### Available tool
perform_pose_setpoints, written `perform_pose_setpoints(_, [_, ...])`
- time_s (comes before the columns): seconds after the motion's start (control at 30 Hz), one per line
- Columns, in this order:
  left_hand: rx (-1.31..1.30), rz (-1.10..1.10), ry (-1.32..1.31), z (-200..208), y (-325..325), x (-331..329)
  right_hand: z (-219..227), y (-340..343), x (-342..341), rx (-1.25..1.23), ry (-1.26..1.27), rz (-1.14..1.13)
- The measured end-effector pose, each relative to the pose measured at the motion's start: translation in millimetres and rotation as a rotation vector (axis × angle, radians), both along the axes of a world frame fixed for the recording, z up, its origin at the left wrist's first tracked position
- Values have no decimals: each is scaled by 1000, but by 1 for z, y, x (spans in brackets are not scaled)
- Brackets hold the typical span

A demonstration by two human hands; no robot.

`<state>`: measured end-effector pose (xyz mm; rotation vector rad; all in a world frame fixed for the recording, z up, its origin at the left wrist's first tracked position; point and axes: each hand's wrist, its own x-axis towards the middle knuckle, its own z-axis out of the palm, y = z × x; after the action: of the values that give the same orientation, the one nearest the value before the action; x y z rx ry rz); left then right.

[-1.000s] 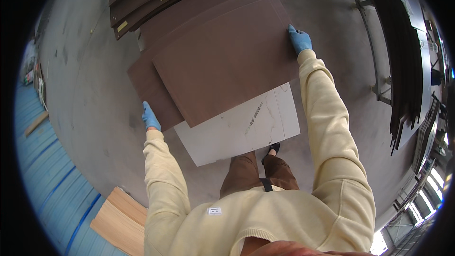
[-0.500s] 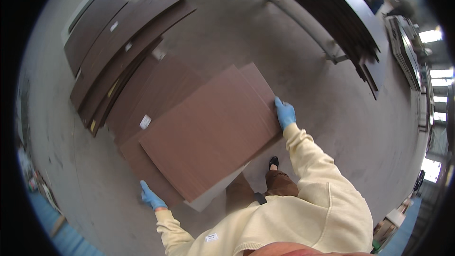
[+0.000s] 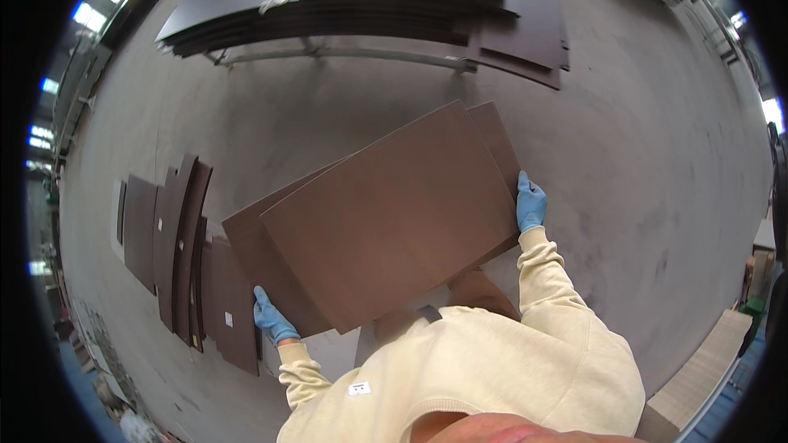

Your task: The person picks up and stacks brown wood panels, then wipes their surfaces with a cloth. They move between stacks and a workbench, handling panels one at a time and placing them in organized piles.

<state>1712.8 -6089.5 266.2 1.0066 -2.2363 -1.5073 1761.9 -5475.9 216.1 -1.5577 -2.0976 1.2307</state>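
Observation:
Two flat brown rectangular panels are held up in front of my body, one lying over the other at a slight angle. The upper panel (image 3: 394,213) covers most of the lower panel (image 3: 275,271), which shows along the left side and at the far right corner. My left hand (image 3: 274,317), in a blue glove, grips the lower panel's left edge near its near corner. On the opposite edge my right hand (image 3: 532,203), gloved too, is closed round the lower panel's right side. The fingers beneath the panels are hidden.
Ahead, a metal rack (image 3: 386,54) carries a thick stack of dark panels (image 3: 394,8). To the left, several brown panels (image 3: 176,246) lean in a row on the grey floor (image 3: 624,164). A light-coloured stack (image 3: 702,369) stands at the near right.
My view has turned to the right, and the two panels have come round with me. The rack now lies straight ahead, the leaning panels farther left. Both hands keep their grip.

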Motion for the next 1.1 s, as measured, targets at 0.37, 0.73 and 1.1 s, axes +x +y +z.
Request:
perform_pose_setpoints(0.37, [9,-420,-77,2,437,-155,38,354,126,100,3,-509])
perform_pose_setpoints(0.73, [-54,-923,-91,-3,918,-296,57,607,210,108,-108,-998])
perform_pose_setpoints(1.1, [-44,-1105,-44,3,1382,-317,63,944,235,153,-103,-1220])
